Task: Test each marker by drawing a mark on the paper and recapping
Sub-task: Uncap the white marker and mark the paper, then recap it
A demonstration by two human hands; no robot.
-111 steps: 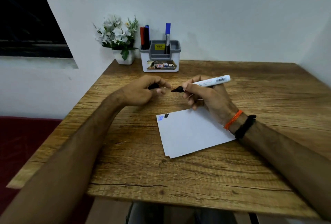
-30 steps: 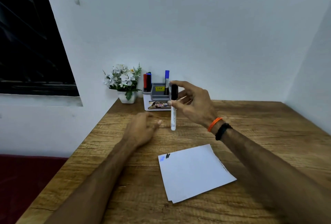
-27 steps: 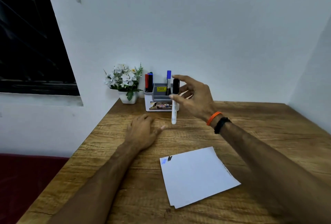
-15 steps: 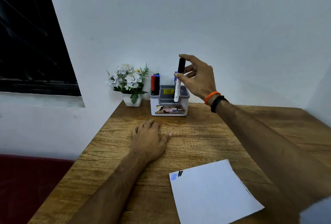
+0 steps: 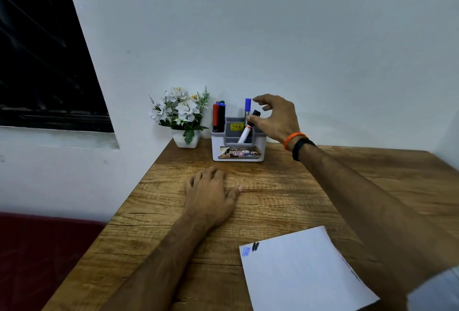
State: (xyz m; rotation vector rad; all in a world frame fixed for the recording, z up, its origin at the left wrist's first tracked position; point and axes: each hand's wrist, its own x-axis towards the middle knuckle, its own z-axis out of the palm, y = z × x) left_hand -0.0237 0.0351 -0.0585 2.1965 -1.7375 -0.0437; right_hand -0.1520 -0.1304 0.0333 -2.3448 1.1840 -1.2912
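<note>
Wood-grain table [image 5: 285,194] against white wall [image 5: 273,37], window [image 5: 37,62] possibly left

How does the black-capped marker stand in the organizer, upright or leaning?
Leaning. The black-capped marker sits in the organizer with its cap tilted right, toward the right hand, while the blue-capped marker stands upright.

Wood-grain brown table [image 5: 285,194]. White paper [image 5: 303,271] with a blue scribble [image 5: 246,251] and black strokes [image 5: 255,246] at its corner. White-and-grey holder [image 5: 238,148], yellow sticker [image 5: 236,126], printed label on front. Marker [image 5: 247,129] white with black cap, red band. Blue-capped marker [image 5: 248,107]; red and black markers [image 5: 218,116]. White flowers [image 5: 180,109], green leaves, white pot. Orange and black wristbands [image 5: 298,143]. White wall.
</note>
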